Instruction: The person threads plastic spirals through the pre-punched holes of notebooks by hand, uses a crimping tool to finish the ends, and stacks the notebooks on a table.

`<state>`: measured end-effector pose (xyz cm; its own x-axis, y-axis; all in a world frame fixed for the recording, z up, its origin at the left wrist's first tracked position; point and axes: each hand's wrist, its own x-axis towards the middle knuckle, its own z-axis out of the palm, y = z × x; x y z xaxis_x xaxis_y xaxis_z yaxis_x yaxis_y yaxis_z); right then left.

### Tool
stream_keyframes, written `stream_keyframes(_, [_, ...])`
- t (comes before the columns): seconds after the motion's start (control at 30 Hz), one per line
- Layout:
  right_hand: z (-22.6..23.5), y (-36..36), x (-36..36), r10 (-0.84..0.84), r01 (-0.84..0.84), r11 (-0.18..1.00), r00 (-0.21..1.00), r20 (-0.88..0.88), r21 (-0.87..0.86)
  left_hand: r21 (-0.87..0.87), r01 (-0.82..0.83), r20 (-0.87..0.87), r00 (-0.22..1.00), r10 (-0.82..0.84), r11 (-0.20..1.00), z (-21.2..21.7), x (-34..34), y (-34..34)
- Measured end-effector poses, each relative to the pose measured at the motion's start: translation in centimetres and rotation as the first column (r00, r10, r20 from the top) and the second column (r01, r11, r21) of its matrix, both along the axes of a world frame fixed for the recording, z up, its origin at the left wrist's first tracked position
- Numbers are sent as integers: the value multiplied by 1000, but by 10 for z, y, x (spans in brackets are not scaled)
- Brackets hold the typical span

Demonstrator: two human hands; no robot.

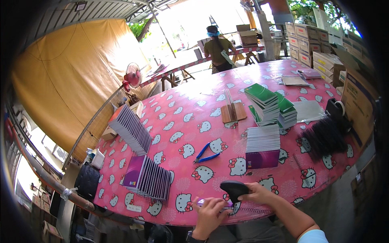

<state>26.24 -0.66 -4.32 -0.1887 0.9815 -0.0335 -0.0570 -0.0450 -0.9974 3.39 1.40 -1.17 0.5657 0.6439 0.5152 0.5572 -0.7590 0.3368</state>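
Observation:
At the table's near edge, my left hand (210, 214) is closed on a small purple notebook (221, 203), with its fingers over the cover. A dark spiral coil (254, 210) stretches from the notebook's edge toward the right, under my right forearm. My right hand (256, 193) grips a black object with a smooth, rounded top (234, 188), held upright just beside the notebook; its exact kind is unclear. Farther ahead lie blue-handled pliers (207, 154), their handles spread. A stack of purple-covered notebooks (262, 157) stands just beyond my right hand.
Coil-bound notebooks (149, 178) and a tall leaning stack (130, 128) stand left. Green-covered books (263, 101), a wooden stand (234, 112) and a pile of black coils (324, 139) occupy the right. Cartons (358, 103) flank the table; a person (219, 50) works beyond, near a fan (133, 75).

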Motion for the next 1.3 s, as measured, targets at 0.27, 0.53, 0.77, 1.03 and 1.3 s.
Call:
stream_keyframes(0.27, [19,-4,-10,-52,-77,885,963,263,459,-68,-47,21,999,48,997,-6,-13,10])
stream_keyframes(0.53, [24,7,-12,-46,-101,888,951,305,448,-20,-36,-23,999,36,999,-1,-12,19])
stream_keyframes(0.77, [30,12,-9,-130,-139,838,888,440,527,-62,-31,-57,998,27,998,3,-16,6])
stream_keyframes(1.03, [5,0,11,-313,-239,828,553,772,507,-48,41,-37,998,-43,998,0,-12,-10])
stream_keyframes(1.3, [1,-6,-12,-395,-111,878,385,834,467,-73,77,-62,995,-82,994,6,-6,-5])
